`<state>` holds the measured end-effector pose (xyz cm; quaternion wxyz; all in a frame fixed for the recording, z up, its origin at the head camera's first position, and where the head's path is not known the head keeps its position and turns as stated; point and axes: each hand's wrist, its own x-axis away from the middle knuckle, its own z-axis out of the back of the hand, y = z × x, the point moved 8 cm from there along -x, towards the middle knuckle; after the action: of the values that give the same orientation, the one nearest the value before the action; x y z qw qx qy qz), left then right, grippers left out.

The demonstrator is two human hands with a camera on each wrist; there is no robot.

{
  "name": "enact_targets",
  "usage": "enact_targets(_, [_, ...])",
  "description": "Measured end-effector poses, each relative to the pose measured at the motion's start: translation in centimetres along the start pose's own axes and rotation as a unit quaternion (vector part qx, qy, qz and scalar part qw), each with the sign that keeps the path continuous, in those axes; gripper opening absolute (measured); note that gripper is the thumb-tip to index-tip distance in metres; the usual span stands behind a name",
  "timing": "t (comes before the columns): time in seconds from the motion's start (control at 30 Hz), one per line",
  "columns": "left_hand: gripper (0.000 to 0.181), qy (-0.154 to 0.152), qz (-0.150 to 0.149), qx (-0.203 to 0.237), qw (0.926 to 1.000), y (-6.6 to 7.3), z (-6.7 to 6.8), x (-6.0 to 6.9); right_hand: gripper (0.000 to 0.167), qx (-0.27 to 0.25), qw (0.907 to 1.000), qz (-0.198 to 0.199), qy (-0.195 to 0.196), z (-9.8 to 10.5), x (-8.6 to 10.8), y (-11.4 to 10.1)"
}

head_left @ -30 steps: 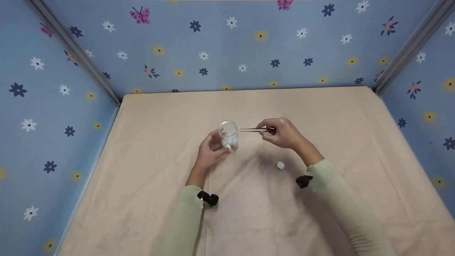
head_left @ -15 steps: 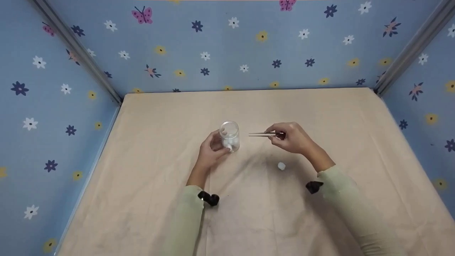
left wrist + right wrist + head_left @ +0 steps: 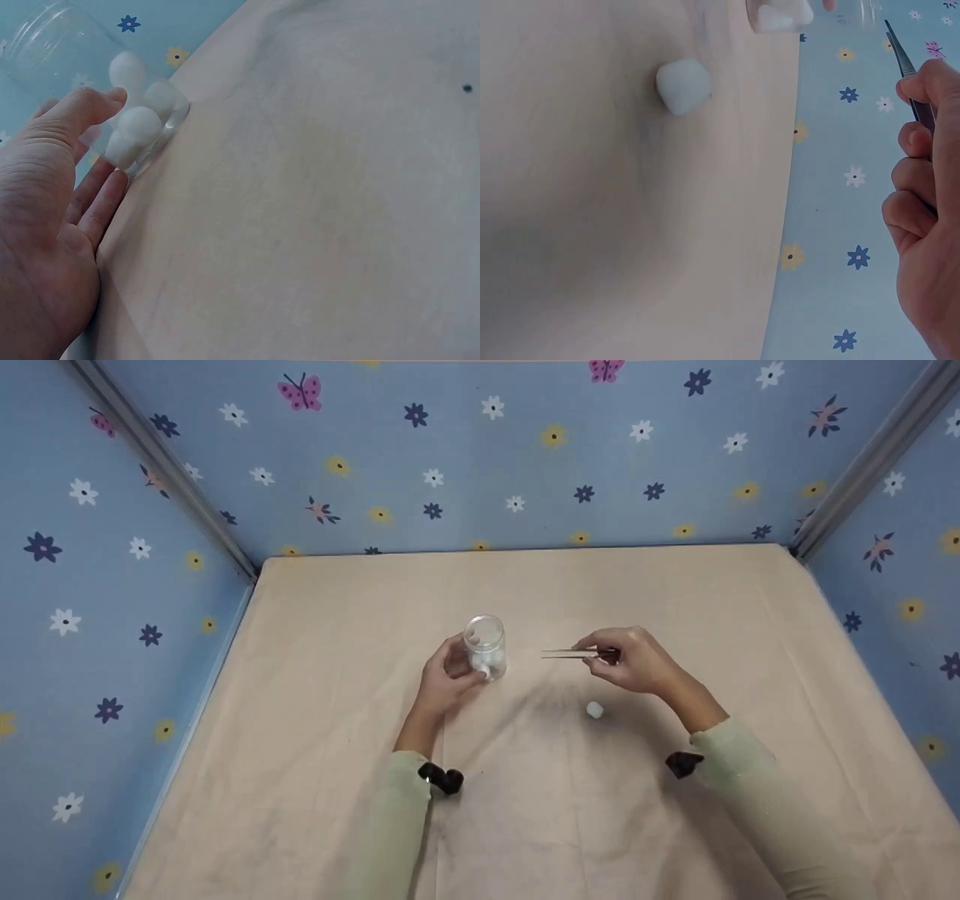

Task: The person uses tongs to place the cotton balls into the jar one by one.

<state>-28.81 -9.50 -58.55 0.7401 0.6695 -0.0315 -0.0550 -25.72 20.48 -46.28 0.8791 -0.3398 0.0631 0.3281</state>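
Note:
My left hand (image 3: 444, 679) grips a clear open-topped jar (image 3: 486, 634), thumb on the near side and fingers around the back. Several white cotton balls (image 3: 139, 124) lie in the lower part of the jar. To the right, my right hand (image 3: 630, 658) pinches a pair of metal tweezers (image 3: 566, 653) between thumb and fingers. The tweezers point left toward the jar, apart from it, with nothing between their tips. One more cotton ball (image 3: 595, 710) rests on the cloth below the right hand; it also shows large in the right wrist view.
A beige cloth (image 3: 315, 660) covers the table. Blue flowered panels (image 3: 480, 450) stand at its back and both sides, joined by grey corner posts (image 3: 870, 457). Black wrist cameras (image 3: 441, 778) sit on both light green sleeves.
My right hand has drawn back to the right and toward me with the tweezers, away from the jar. The left hand and jar stay in place; the loose cotton ball has not moved.

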Motion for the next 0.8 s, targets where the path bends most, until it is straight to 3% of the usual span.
enact_targets(0.63, [0.073, 0.003, -0.01, -0.003, 0.9999, 0.0, 0.2, 0.0, 0.028, 0.011, 0.9996, 0.023, 0.01, 0.9, 3.0, 1.0])
enact_targets(0.8, [0.073, 0.001, -0.015, -0.004, 0.9999, -0.1, 0.2, 0.0, 0.028, 0.016, 0.9998, 0.011, 0.006, 0.6, 4.1, 1.6])
